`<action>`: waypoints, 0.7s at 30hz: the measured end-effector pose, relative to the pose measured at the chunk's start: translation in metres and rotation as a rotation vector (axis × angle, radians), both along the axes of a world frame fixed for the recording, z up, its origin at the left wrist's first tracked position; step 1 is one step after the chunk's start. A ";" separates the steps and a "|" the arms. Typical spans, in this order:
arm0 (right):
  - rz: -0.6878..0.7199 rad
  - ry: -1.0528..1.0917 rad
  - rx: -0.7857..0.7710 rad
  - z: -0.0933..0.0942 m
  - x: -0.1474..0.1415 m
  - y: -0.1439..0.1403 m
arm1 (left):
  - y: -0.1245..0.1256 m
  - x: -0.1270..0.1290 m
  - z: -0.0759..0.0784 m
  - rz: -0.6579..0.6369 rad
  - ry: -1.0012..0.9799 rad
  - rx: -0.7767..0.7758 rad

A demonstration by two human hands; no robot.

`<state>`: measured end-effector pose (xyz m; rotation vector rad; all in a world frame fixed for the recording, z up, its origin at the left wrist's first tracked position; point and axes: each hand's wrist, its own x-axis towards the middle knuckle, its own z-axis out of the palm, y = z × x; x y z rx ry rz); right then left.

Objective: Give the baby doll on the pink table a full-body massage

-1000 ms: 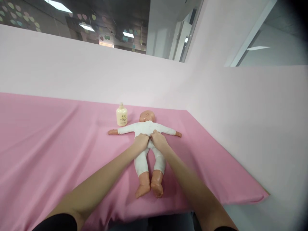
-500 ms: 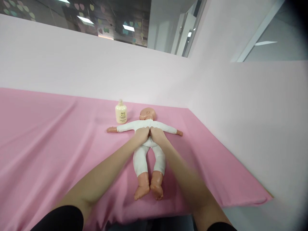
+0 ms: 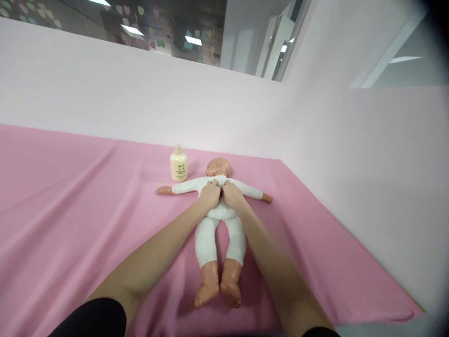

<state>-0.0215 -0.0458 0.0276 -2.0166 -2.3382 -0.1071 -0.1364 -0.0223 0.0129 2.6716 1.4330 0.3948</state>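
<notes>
1. A plastic baby doll in a white long-sleeved bodysuit [image 3: 217, 236] is lying face up in the middle of the frame, arms spreading out to both sides, bare feet pointing toward the lower edge.
2. The left hand [image 3: 209, 194] is resting on the doll's chest, fingers curling onto the white fabric just below the neck.
3. The right hand [image 3: 232, 194] is sitting just beside it on the chest, the two hands touching at the fingertips.
4. Both hands are pressing or pinching at the suit's front; whether they are actually gripping the cloth cannot be told, since the fingertips are too small to read.
5. A small cream-coloured plastic bottle with a rounded cap [image 3: 178, 164] is standing upright just above the doll's outstretched arm on the frame's left, near the head.
6. A wrinkled pink cloth [image 3: 70, 201] is covering the surface under everything, filling the lower half of the frame.
7. Pale pink partition walls [image 3: 105, 93] are running along the upper and right parts of the frame.
</notes>
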 end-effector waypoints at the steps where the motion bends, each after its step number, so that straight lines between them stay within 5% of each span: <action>1: 0.011 0.012 0.004 -0.001 0.002 0.002 | 0.001 -0.001 -0.001 -0.002 0.011 0.010; 12: -0.077 0.253 0.108 -0.025 0.011 0.014 | 0.022 -0.002 -0.014 0.030 -0.164 0.038; 21: -0.120 0.149 0.036 -0.011 0.003 -0.001 | 0.013 -0.001 -0.005 0.057 -0.040 0.074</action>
